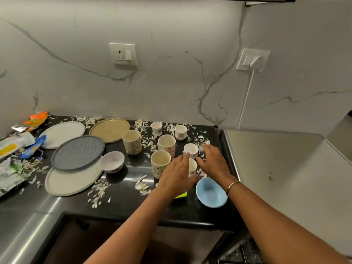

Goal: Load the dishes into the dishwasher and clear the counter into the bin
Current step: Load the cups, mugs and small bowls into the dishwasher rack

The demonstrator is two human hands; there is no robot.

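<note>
On the black counter [122, 204] my left hand [176, 176] wraps a small white cup [192, 166], thumb under it. My right hand [214, 161] lies flat just right of that cup, fingers straight over white scraps. Another small cup [191, 149] stands right behind them. A speckled tumbler [160, 162] is at my left hand's side, with two more tumblers [132, 141] [167, 143] behind. Two small cups [156, 128] [180, 132] sit near the wall. A blue bowl [211, 193] lies under my right wrist. A pale bowl [112, 161] and several plates [78, 152] are to the left.
White flaky scraps [99, 193] litter the counter. Crumpled wrappers [17, 145] pile at the left edge. A yellow-green thing [181, 195] peeks from under my left wrist. A steel surface [276, 168] adjoins on the right. A dishwasher rack [243, 252] shows at the bottom right.
</note>
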